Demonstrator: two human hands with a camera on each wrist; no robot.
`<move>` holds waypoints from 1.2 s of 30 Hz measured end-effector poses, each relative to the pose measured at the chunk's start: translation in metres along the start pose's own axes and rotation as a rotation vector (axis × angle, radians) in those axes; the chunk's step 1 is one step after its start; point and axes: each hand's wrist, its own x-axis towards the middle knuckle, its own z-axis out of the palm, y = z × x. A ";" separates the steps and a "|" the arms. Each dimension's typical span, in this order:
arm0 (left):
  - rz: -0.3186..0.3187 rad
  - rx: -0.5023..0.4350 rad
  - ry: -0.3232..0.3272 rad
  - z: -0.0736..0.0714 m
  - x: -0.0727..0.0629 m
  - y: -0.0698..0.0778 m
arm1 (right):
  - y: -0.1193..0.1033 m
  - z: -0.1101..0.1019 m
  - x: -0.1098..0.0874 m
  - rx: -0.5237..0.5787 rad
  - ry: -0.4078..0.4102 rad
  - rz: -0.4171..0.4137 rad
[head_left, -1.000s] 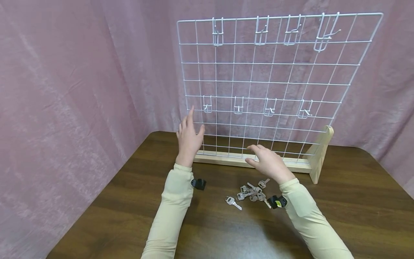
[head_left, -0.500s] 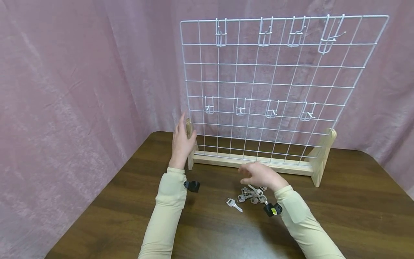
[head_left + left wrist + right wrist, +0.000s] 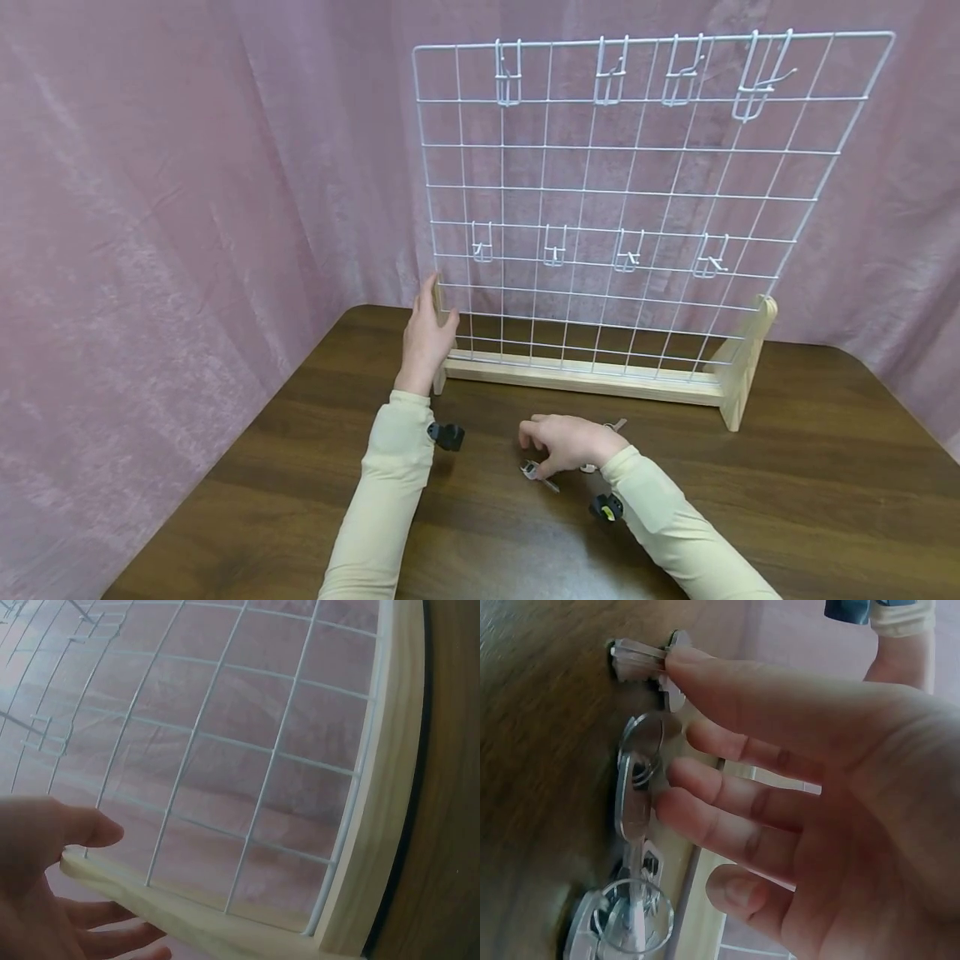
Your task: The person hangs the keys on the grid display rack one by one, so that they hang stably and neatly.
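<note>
In the head view my left hand (image 3: 425, 342) is at the left wooden side piece (image 3: 439, 383) of a wire grid rack. The left wrist view shows that wooden piece (image 3: 157, 909) between thumb and fingers. My right hand (image 3: 566, 442) is low over the tabletop, palm down, above a pile of keys that it mostly hides. Up close, its thumb tip overlaps a silver key (image 3: 637, 661), while the other fingers stay spread away from the thumb. Below it, another key with a ring (image 3: 635, 799) lies near the fingertips.
The white grid (image 3: 585, 191) stands upright in a wooden base (image 3: 570, 379), with two rows of white hooks (image 3: 553, 254). A wooden end piece (image 3: 742, 375) closes its right side. One key (image 3: 617, 424) shows behind the right wrist. Pink curtain (image 3: 187, 208) surrounds the brown table (image 3: 285, 483).
My left hand has moved slightly left and down onto the wooden side piece. My right hand has come down and left from in front of the grid to the keys.
</note>
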 end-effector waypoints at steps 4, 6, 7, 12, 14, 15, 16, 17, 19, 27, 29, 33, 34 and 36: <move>-0.045 0.014 -0.043 -0.001 0.003 -0.004 | 0.002 0.000 0.000 0.020 -0.005 0.004; -0.054 0.014 -0.059 -0.003 0.005 -0.005 | 0.003 -0.001 0.000 0.032 -0.005 -0.006; -0.051 0.008 -0.066 -0.004 0.005 -0.006 | 0.004 -0.001 -0.001 0.032 -0.005 -0.009; -0.013 0.015 -0.111 -0.012 0.007 -0.013 | 0.006 0.001 0.000 0.038 -0.007 -0.010; -0.002 0.020 -0.127 -0.014 0.008 -0.017 | 0.005 0.002 0.001 0.052 -0.012 -0.006; 0.004 0.020 -0.133 -0.015 0.008 -0.019 | 0.005 0.003 0.002 0.057 -0.015 -0.006; 0.006 0.016 -0.142 -0.016 0.009 -0.021 | 0.004 0.004 0.002 0.062 -0.018 -0.009; 0.011 0.007 -0.143 -0.017 0.009 -0.023 | 0.004 0.005 0.003 0.066 -0.023 -0.012; 0.021 -0.011 -0.142 -0.017 0.010 -0.024 | 0.004 0.006 0.004 0.057 -0.031 -0.019; 0.038 -0.011 -0.120 -0.016 0.011 -0.025 | 0.003 0.005 0.003 0.030 -0.044 -0.032; 0.037 -0.012 -0.116 -0.016 0.011 -0.025 | 0.003 0.004 0.002 0.031 -0.046 -0.033; 0.037 -0.020 -0.113 -0.016 0.011 -0.024 | 0.002 0.004 0.002 0.016 -0.038 -0.039; 0.037 -0.022 -0.113 -0.016 0.011 -0.023 | 0.002 0.004 0.002 0.009 -0.035 -0.041; 0.038 -0.022 -0.113 -0.016 0.011 -0.022 | 0.003 0.005 0.002 -0.006 -0.029 -0.044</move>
